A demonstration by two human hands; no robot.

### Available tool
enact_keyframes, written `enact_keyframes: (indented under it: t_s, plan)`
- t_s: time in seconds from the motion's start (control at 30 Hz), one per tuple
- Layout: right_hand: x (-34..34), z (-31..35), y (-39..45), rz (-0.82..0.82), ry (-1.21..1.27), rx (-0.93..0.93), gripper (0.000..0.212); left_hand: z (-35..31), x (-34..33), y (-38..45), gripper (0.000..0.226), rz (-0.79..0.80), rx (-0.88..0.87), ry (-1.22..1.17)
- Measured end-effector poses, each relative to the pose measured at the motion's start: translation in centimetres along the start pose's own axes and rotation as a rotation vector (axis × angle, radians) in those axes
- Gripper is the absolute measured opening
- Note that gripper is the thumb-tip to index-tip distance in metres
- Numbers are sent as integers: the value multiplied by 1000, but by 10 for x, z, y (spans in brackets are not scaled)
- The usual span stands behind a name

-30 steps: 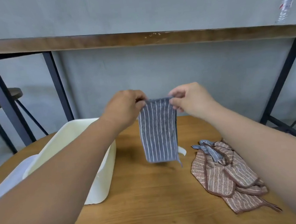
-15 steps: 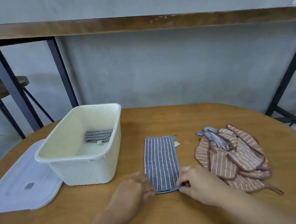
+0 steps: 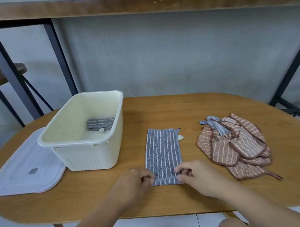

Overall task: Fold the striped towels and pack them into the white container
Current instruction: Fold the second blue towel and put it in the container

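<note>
both the left hand [image 3: 132, 183] and right hand [image 3: 196, 176] pinch the near corners of the grey striped towel [image 3: 162, 153], seemingly lifting its edge off the table [image 3: 163, 110]

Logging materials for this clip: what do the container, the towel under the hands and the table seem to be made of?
The container looks like cream-white moulded plastic, matte, with ribbed outer walls and a rolled rim. The grey towel looks like woven terry-type cloth with white stripes and a stitched border; the fibre can't be told. The table shows brown wood grain with a low sheen, either solid wood or veneer.
</note>
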State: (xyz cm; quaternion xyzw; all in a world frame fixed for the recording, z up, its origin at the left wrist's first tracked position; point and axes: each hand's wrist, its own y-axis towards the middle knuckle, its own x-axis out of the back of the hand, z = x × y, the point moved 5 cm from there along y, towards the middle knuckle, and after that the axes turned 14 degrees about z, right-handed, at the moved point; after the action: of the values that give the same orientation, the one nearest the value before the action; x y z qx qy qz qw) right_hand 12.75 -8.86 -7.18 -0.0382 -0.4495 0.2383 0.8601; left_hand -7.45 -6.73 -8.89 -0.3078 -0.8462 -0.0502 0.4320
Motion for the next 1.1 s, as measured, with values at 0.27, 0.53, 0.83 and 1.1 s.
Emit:
enact_keyframes:
  t_s: [0.27, 0.53, 0.83, 1.1]
  plan:
    - [-3, 13, 6, -63, -278, 50, 14, -18, 3, 4, 16, -64, -136, 310]
    - [-12, 15, -2, -56, -443, 143, 30, -12, -5, 0, 20, -29, -238, 381]
    - [-2, 8, 14, 37, -8, -87, 11, -12, 2, 22, 18, 35, -94, 228]
    - [-9, 19, 10, -28, -308, 98, 24, -17, -4, 16, 23, 7, -167, 355]
